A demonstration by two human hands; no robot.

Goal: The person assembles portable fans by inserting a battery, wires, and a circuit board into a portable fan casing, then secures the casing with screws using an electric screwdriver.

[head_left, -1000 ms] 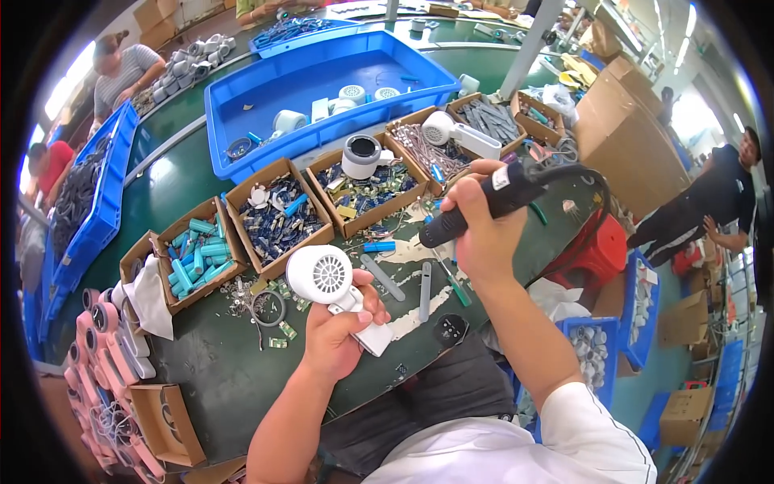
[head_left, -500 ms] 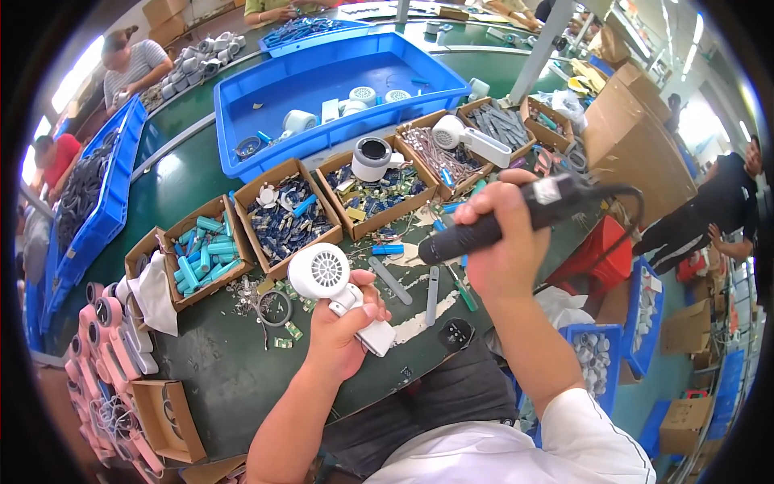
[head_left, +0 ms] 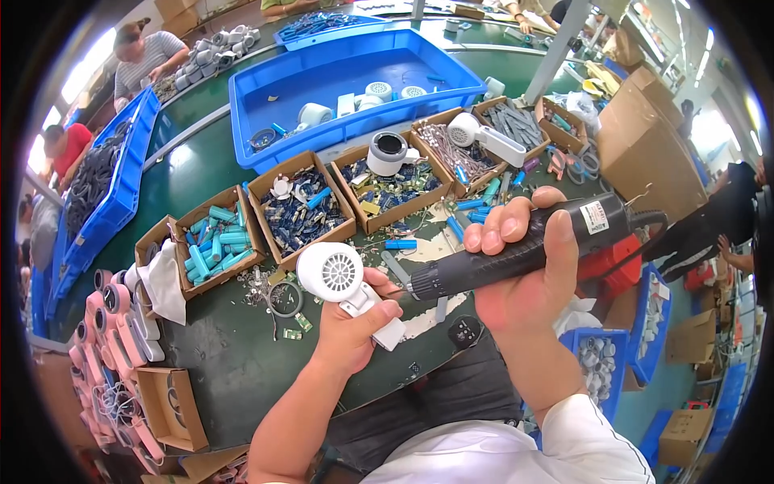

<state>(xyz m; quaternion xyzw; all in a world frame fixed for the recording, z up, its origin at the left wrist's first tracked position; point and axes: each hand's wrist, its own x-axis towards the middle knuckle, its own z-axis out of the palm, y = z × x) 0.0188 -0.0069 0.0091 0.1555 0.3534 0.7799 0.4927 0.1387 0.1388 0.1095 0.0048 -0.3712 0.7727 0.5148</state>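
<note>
My left hand (head_left: 348, 332) is closed round the handle of a white handheld fan (head_left: 331, 270), its round slotted grille facing up. A black electric screwdriver (head_left: 492, 266) lies nearly level in my right hand (head_left: 520, 294), thumb on one side and fingers on the other. Its tip points left, close to the fan's hinge and my left fingertips; whether it touches the fan I cannot tell. Under the tool lie flat grey strips (head_left: 395, 268), partly hidden. A dark ring (head_left: 285, 299) and small green circuit boards (head_left: 303, 321) lie left of the fan.
Cardboard boxes of teal battery cells (head_left: 216, 246), circuit boards (head_left: 302, 211) and wires (head_left: 451, 149) line the bench. Behind them stands a large blue bin (head_left: 266, 157) with fan parts. Pink fans (head_left: 105, 347) are stacked at left. The screwdriver's cord (head_left: 649, 219) runs off right.
My right hand has brought the screwdriver down and left, turning it flatter, with its tip now near the fan. My left hand still holds the fan in much the same place.
</note>
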